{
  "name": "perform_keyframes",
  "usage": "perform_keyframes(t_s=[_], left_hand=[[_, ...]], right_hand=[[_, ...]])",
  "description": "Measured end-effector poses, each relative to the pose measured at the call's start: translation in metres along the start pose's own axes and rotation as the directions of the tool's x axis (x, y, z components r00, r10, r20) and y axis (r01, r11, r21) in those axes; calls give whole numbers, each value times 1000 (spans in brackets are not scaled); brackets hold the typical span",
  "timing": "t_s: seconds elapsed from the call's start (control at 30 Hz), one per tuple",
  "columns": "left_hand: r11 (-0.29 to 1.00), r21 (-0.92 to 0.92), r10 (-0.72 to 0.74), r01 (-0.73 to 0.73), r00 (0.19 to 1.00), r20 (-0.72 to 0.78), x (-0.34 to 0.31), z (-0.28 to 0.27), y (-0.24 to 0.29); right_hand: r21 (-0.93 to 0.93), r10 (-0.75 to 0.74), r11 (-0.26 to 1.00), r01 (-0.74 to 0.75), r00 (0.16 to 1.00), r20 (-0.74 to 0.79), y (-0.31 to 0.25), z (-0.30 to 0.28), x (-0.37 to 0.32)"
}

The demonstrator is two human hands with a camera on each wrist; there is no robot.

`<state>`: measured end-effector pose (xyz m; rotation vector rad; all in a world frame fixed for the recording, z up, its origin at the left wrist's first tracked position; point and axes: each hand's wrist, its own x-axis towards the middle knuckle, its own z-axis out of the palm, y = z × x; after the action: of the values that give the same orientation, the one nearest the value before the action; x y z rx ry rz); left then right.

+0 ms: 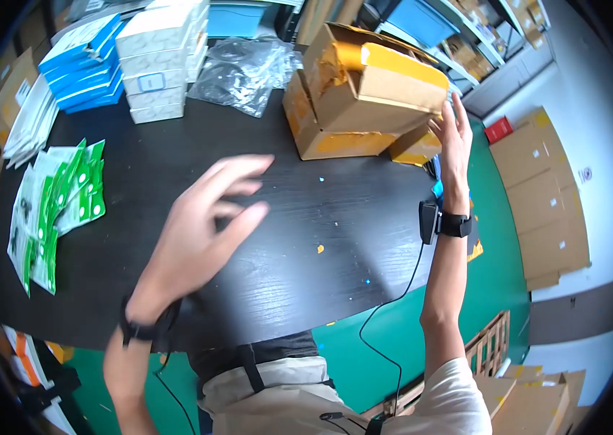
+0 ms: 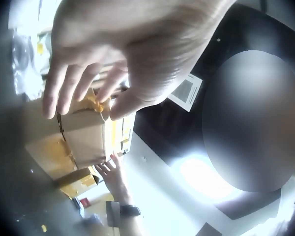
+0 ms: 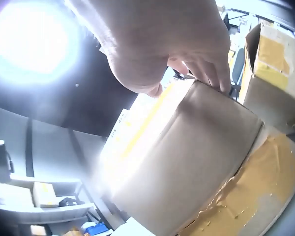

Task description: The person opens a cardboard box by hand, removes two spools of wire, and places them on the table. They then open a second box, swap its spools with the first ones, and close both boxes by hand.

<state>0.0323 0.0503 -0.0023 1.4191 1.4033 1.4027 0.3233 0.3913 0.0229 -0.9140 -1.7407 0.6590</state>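
A brown cardboard box [image 1: 401, 87] with orange-yellow tape stands at the back of the black table [image 1: 285, 217], stacked on a lower taped box [image 1: 350, 143]. My right hand [image 1: 455, 138] is at its right end, fingers extended and spread. In the right wrist view, the thumb and fingers of that hand [image 3: 167, 34] lie right along the top edge of the carton [image 3: 201, 137]. Over the middle of the table hovers my left hand [image 1: 209, 217], fingers loosely bent with nothing in them. The left wrist view shows it [image 2: 123, 44] in front of the carton [image 2: 83, 137].
Green-and-white packets [image 1: 56, 199] lie at the left, with blue boxes [image 1: 85, 69] and white boxes [image 1: 153, 76] stacked behind. Clear plastic bags [image 1: 241, 72] sit beside the carton. A small taped box [image 1: 416, 145] is at its right. Cables [image 1: 372, 319] trail from both wrists.
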Motion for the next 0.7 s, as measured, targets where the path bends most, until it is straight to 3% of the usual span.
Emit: perform_keyframes(t_s=[0.07,0.17,0.23,0.3,0.37,0.43,0.57,0.63,0.7], left_hand=[[994,-107,30,-27,999,20,42,15,-8],[983,65,176,-174,984,-38,104,40,-39],[940,281,245,-193,956,-161,135,56,-51],[959,207,227,-193,961,-160,149,72,-53],[985,50,168,-162,976,-141,154,78,-46],[983,16,181,-180,972,-152,138,71,-37],[983,-17,174,-180,969,-176,62,32,-2],[993,19,122,-121,972,-200,16,16,15],[998,59,21,-9,976,-218,-28,3,26]], right_hand=[[95,54,994,-55,998,9,7,13,-2],[328,148,929,-170,985,93,23,15,8],[308,171,932,-193,980,98,29,12,13],[254,248,929,-269,962,111,29,7,13],[246,165,953,-178,984,71,5,11,0],[216,27,976,-26,1000,-5,-16,17,-26],[204,16,979,-25,999,46,-92,13,-98],[114,-25,993,10,991,134,-122,18,-131],[143,-10,990,-14,986,166,-148,35,-165]])
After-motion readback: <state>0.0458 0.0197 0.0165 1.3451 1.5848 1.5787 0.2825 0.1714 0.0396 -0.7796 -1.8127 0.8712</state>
